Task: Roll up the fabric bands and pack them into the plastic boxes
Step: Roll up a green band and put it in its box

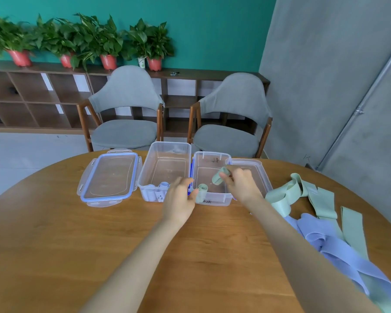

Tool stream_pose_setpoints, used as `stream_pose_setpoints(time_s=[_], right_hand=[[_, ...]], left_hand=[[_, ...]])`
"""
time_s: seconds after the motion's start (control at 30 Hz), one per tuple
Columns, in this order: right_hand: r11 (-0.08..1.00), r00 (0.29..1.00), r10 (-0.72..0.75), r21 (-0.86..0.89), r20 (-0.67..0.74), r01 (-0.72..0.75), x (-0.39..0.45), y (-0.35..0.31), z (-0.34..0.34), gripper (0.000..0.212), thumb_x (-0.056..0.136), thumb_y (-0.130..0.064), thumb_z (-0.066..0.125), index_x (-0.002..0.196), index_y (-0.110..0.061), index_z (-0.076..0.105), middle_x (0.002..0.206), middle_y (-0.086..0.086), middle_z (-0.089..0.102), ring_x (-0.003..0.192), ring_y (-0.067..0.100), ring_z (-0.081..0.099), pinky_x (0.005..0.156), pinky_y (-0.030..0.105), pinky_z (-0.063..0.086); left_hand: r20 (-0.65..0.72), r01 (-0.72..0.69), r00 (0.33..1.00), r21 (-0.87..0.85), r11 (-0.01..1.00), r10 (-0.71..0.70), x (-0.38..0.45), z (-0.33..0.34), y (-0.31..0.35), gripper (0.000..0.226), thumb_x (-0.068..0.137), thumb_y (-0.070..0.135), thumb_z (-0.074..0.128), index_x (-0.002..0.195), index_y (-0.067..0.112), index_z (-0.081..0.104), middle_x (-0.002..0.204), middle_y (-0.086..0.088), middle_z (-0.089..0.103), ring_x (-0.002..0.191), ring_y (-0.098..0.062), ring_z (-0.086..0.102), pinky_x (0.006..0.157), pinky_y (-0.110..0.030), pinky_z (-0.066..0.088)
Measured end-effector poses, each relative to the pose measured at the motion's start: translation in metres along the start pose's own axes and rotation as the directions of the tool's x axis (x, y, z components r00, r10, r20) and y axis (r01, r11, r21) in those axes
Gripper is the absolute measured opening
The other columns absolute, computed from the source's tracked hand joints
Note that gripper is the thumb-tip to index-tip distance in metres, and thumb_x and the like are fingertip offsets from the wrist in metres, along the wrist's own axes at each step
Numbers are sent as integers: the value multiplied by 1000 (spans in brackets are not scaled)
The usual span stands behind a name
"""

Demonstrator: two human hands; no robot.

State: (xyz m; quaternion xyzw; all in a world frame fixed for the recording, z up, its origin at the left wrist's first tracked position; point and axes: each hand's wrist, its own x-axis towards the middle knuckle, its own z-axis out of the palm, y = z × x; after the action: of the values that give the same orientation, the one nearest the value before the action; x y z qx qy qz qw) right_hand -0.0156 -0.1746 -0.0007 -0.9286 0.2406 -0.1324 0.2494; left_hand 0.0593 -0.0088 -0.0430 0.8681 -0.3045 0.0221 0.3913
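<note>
Packing step; your right hand (239, 184) pinches a rolled green band (220, 176) over the right box (212, 199); your left hand (181, 199), fingers relaxed, touches the roll (201, 192) already inside; next, lower and release beside it.

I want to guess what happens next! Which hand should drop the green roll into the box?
The right hand, probably. It already pinches the green roll just over the right-hand plastic box, where another green roll stands. The left hand holds nothing and sits at that box's near corner.
</note>
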Motion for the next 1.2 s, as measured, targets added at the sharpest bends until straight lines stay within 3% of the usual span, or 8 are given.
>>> stream_pose_setpoints(time_s=[0.17, 0.3, 0.47, 0.53, 0.63, 0.83, 1.0, 1.2], right_hand=[[970, 955, -19, -226, 297, 90, 34, 14, 21, 17, 97, -27, 49, 88, -13, 53, 83, 9, 48, 78, 28, 49, 68, 37, 46], [956, 896, 6, -266, 444, 126, 48, 24, 37, 20, 95, -30, 54, 97, -10, 59, 89, 10, 51, 82, 27, 53, 66, 31, 39], [968, 869, 2, -217, 495, 122, 64, 21, 37, 28, 89, -33, 61, 65, -26, 50, 69, -5, 41, 75, 22, 47, 60, 29, 38], [970, 851, -11, -200, 525, 136, 67, 21, 39, 17, 88, -38, 62, 91, -21, 67, 88, -1, 58, 87, 20, 55, 72, 30, 45], [967, 835, -36, -191, 549, 167, 68, 21, 40, 40, 87, -38, 62, 120, -14, 64, 104, 1, 63, 91, 15, 55, 72, 24, 43], [983, 807, -51, -112, 588, 144, 68, 25, 35, 30, 87, -43, 62, 103, -19, 68, 84, -5, 63, 82, 18, 54, 64, 26, 44], [993, 750, -50, -50, 659, 111, 66, 23, 25, 31, 91, -37, 59, 111, -16, 70, 109, 7, 70, 102, 25, 63, 94, 42, 50], [993, 751, 20, -99, 659, 61, 71, 21, 28, 29, 88, -37, 64, 112, -21, 70, 107, 1, 70, 99, 19, 63, 91, 37, 51]], left_hand=[[198, -197, 969, 262, 945, 147, 35, 11, -5, 54, 93, 35, 56, 140, 12, 42, 139, 0, 43, 126, -19, 39, 102, -31, 35], [303, -236, 942, 301, 924, 142, 48, 15, -11, 59, 91, 41, 57, 140, 12, 43, 140, 1, 41, 128, -18, 38, 101, -32, 35], [293, -235, 945, 300, 925, 145, 53, 11, -11, 68, 86, 44, 62, 138, 6, 41, 141, -1, 36, 129, -18, 33, 100, -32, 37], [279, -204, 952, 281, 938, 124, 52, 11, -11, 73, 84, 45, 64, 139, 4, 39, 144, -3, 33, 131, -20, 30, 103, -35, 36], [261, -144, 962, 238, 960, 79, 49, 12, -11, 81, 81, 47, 66, 142, 5, 33, 148, -3, 28, 136, -20, 25, 108, -33, 31], [253, -60, 967, 165, 985, 17, 48, 14, -13, 82, 80, 47, 68, 142, 5, 34, 150, 0, 26, 137, -18, 28, 108, -34, 32], [237, -47, 971, 160, 986, 8, 47, 16, -14, 78, 79, 48, 69, 139, 8, 40, 147, 4, 29, 134, -17, 33, 104, -35, 38], [231, -62, 973, 186, 981, 18, 45, 14, -13, 79, 79, 50, 67, 140, 8, 39, 147, 4, 30, 132, -17, 35, 102, -37, 41]])
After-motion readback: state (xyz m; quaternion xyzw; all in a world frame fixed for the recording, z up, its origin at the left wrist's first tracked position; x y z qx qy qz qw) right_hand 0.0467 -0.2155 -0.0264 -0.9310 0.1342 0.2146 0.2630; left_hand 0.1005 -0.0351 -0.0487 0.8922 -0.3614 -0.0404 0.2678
